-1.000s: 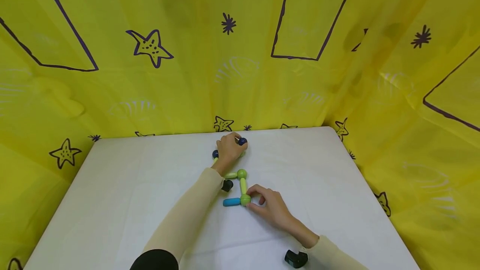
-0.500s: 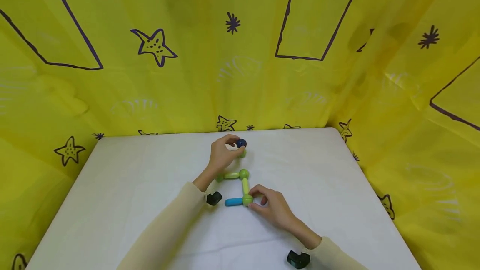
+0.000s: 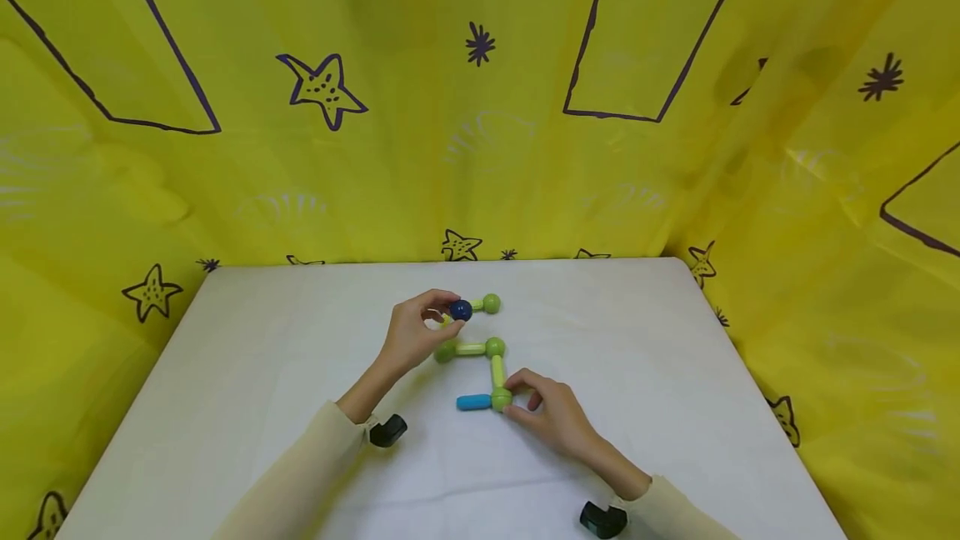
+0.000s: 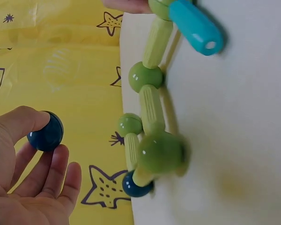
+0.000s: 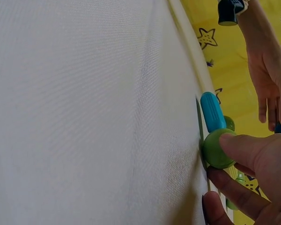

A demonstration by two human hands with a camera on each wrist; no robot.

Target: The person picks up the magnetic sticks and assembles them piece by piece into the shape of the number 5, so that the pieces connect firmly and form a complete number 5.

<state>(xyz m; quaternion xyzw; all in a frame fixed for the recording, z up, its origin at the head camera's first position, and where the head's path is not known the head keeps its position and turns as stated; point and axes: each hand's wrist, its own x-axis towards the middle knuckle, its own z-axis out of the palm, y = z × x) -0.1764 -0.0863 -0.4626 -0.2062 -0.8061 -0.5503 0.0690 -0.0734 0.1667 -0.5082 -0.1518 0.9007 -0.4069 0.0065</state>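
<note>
My left hand (image 3: 408, 333) pinches a dark blue ball (image 4: 47, 133) between thumb and fingers, raised above the table. Beneath and around it lies a zigzag chain of light green rods (image 4: 152, 108) and green balls (image 4: 145, 77). A second dark blue ball (image 4: 136, 184) sits in the chain; in the head view the left hand hides it. At the chain's far end is a green ball (image 3: 491, 303). My right hand (image 3: 558, 417) pinches the nearest green ball (image 5: 218, 149) on the table. From that ball a blue rod (image 3: 473, 402) points left, its other end free.
A white cloth covers the table (image 3: 262, 373). Yellow curtains (image 3: 420, 148) with dark star drawings rise behind it and at both sides. Small black cameras are worn on the left wrist (image 3: 387, 431) and right wrist (image 3: 603, 520).
My left hand has carried the blue ball left and nearer, away from the far green ball, uncovering more of the chain. My right hand keeps its hold on the near green ball.
</note>
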